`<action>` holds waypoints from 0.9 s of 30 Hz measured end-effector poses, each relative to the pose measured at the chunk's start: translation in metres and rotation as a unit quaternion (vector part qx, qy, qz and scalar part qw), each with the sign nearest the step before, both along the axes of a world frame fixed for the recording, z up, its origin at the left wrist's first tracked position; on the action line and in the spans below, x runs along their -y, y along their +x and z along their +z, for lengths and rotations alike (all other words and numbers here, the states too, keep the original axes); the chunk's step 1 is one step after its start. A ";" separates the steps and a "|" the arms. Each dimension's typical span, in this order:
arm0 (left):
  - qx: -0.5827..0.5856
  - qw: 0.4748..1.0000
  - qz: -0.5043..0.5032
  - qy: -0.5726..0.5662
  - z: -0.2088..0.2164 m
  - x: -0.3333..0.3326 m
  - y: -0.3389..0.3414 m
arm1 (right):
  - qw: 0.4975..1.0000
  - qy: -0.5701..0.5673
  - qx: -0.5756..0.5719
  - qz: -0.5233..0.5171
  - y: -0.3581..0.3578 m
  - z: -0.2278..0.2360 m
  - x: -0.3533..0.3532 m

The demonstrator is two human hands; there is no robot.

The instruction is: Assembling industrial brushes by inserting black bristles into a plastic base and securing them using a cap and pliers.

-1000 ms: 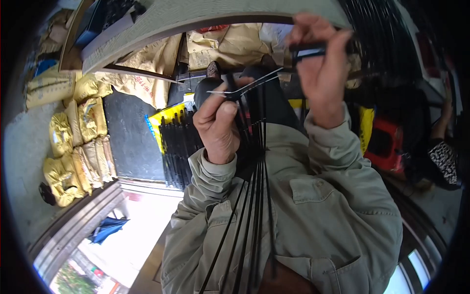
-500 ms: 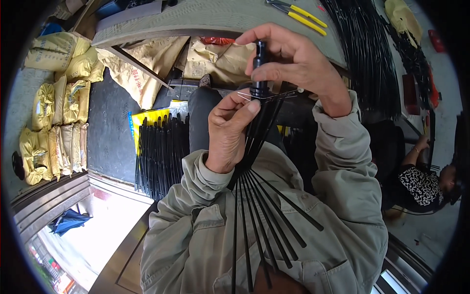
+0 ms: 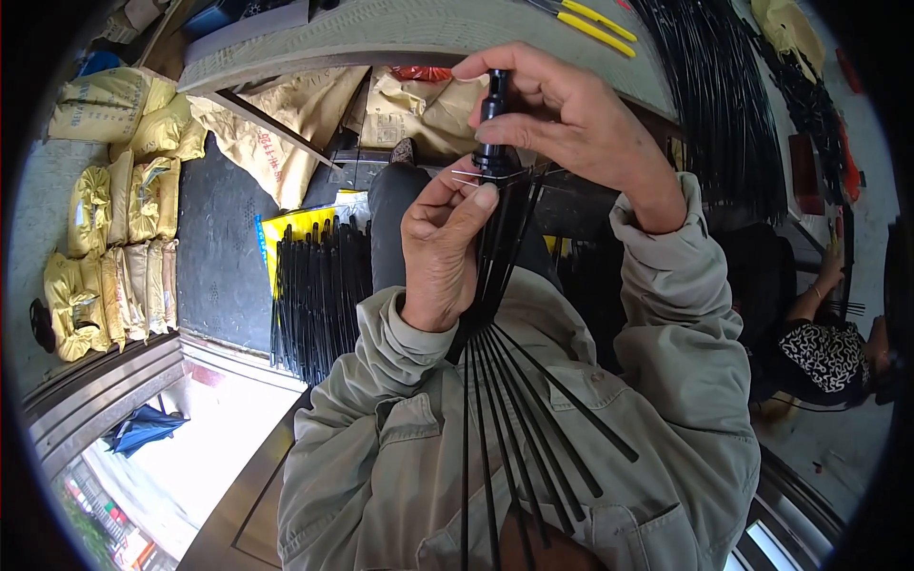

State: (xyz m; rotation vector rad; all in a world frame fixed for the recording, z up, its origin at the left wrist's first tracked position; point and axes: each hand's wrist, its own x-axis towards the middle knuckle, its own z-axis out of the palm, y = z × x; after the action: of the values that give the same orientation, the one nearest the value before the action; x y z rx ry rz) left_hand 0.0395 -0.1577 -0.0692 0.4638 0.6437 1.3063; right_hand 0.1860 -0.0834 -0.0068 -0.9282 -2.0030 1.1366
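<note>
In front of my chest is a black tubular umbrella runner (image 3: 491, 164) with a stepped, ridged collar, held nearly upright. Long black umbrella ribs (image 3: 492, 252) hang from it in a bundle, and their lower ends fan out over my jacket. A thin, shiny wire (image 3: 465, 181) runs around the collar, with loose ends sticking out to the left. My left hand (image 3: 441, 238) pinches the wire and rib tops against the collar between thumb and fingers. Higher up, my right hand (image 3: 595, 128) grips the runner's tube, thumb in front and fingers behind, forefinger reaching over its top.
A workbench (image 3: 400, 43) lies ahead, bearing yellow-handled pliers (image 3: 595, 30) and a heap of black ribs (image 3: 724, 114). More ribs (image 3: 319, 285) stand left of my leg. Stacked sacks (image 3: 90, 295) line the left wall. At the right, another person (image 3: 824, 352) works.
Both hands and the runner sit slightly further left and higher in view, and the runner's collar shows a little more. The grips look the same. The whole scene has shifted slightly.
</note>
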 end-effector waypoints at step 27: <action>0.014 0.998 0.040 0.043 -0.009 -0.001 -0.023 | 0.855 -0.222 -0.407 -0.232 -0.059 -0.078 0.064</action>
State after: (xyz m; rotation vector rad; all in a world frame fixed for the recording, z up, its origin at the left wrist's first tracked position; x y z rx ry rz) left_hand 0.0168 -0.1568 -0.0781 0.4937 0.5885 1.4176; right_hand 0.1269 -0.1470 -0.0849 -0.8662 -0.7928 1.4053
